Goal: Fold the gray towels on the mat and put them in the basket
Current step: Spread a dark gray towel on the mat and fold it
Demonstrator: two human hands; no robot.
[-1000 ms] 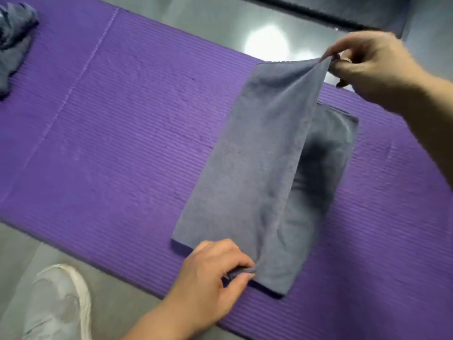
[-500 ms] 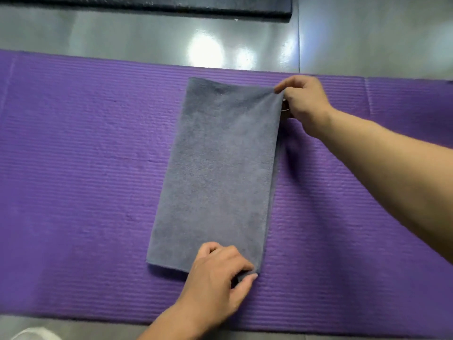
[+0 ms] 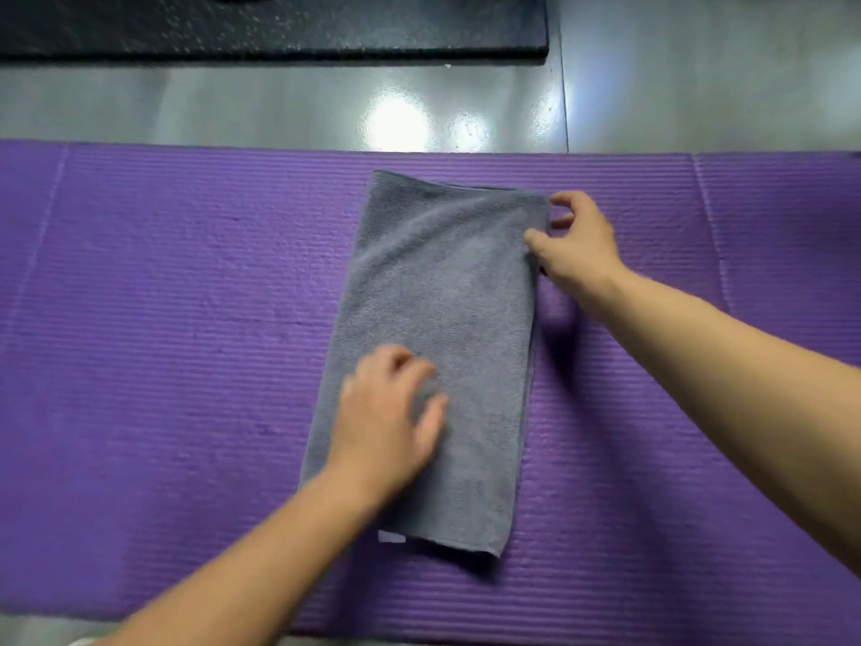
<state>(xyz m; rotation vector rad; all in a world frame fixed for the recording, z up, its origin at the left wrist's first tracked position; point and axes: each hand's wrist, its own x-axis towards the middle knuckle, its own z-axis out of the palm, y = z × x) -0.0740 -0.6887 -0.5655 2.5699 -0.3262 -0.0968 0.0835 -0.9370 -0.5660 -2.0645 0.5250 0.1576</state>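
On the mat, the towel lay folded once, the left hand resting relaxed fingers on it and the right hand curled at its far right corner, grip unclear, with more folding and the basket apparently left.

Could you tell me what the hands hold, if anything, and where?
The right hand touches the towel at its far right edge; a pinch cannot be told. The left hand rests on it.
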